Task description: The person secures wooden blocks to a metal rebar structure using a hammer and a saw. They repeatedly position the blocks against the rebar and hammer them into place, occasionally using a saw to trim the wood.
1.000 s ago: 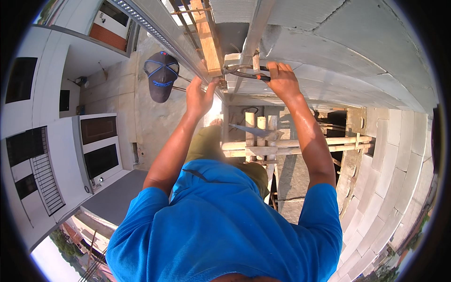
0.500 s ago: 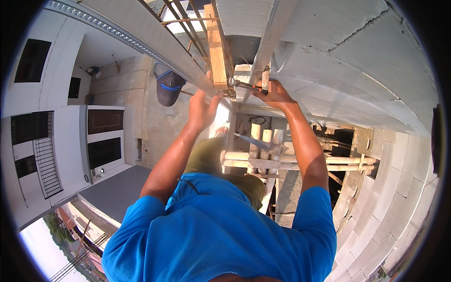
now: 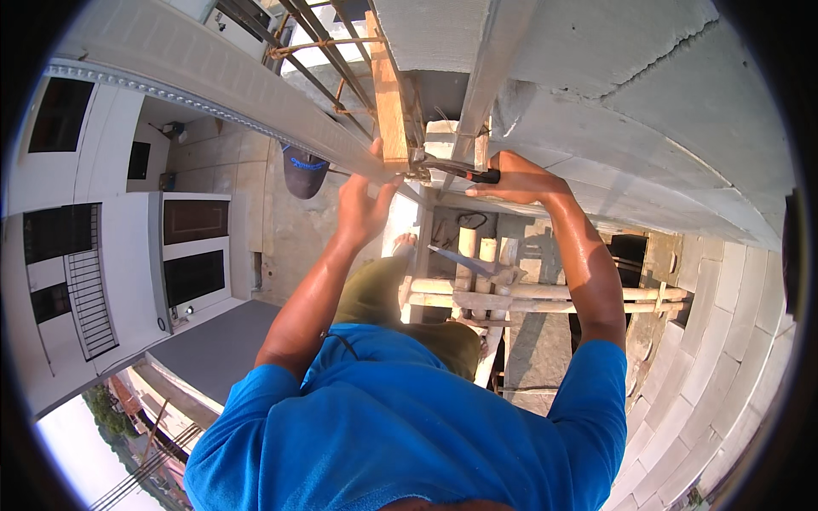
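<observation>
My left hand (image 3: 364, 200) grips the lower end of a long pale grey board (image 3: 256, 89), with finger and thumb beside the foot of an upright wooden strip (image 3: 388, 102). In my right hand (image 3: 521, 180) is a pair of pincers (image 3: 460, 169) with dark and orange handles. Their metal head meets the joint at the strip's lower end, close to my left thumb. Small details at that joint are too fine to make out. A grey upright post (image 3: 479, 94) stands just behind the pincers.
Steel reinforcing bars (image 3: 328, 38) rise beyond the board. Grey block walling (image 3: 613, 128) fills the right. Below are bamboo poles (image 3: 545, 298), a handsaw (image 3: 464, 259) and dark gaps. A dark cap (image 3: 304, 175) lies at left, near white buildings (image 3: 128, 230).
My right hand has shifted slightly right and down, with the elbow further out, and the pincers' handles have swung with it. My left hand stays at the board. The view has tilted a little.
</observation>
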Demonstrator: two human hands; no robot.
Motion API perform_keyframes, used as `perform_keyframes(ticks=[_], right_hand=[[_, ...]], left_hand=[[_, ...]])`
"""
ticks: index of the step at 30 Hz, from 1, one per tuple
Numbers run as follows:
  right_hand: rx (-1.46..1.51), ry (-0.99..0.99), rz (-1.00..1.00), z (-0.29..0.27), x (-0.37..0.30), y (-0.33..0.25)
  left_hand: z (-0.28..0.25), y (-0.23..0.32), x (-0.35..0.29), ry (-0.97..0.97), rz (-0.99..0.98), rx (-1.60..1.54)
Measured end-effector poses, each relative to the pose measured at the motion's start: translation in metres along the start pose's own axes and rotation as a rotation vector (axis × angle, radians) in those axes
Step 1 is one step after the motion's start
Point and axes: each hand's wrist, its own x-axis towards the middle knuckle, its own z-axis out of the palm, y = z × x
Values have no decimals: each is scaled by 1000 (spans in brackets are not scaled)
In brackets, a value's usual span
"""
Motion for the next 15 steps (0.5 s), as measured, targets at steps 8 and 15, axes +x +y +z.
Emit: perform_keyframes(ticks=[8,15], right_hand=[[117,-137,31,-16,2,3],[47,-149,57,-31,-10,-10]], left_hand=[[0,-2,0,6,11,4],[0,-3,-1,11,19,-17]])
